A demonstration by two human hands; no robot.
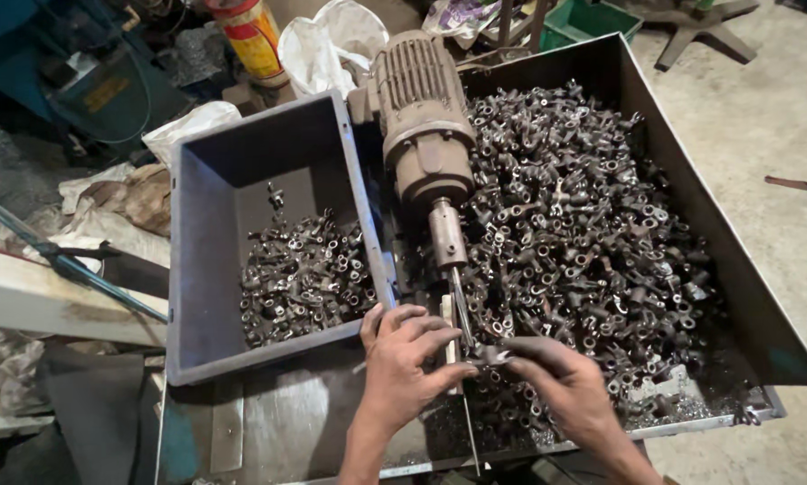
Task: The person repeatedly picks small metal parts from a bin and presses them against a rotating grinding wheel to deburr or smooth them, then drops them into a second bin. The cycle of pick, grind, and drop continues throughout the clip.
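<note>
Two greasy hands (475,368), knobbly steel forging (491,355)

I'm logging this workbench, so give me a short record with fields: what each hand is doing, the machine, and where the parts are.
left hand: rests by the thin shaft, fingers curled at its tip
right hand: holds a small metal part at the shaft tip
machine: electric motor with thin shaft pointing toward the person
loose parts: large heap in metal tray
sorted parts: smaller pile in grey plastic bin, left of motor
</note>
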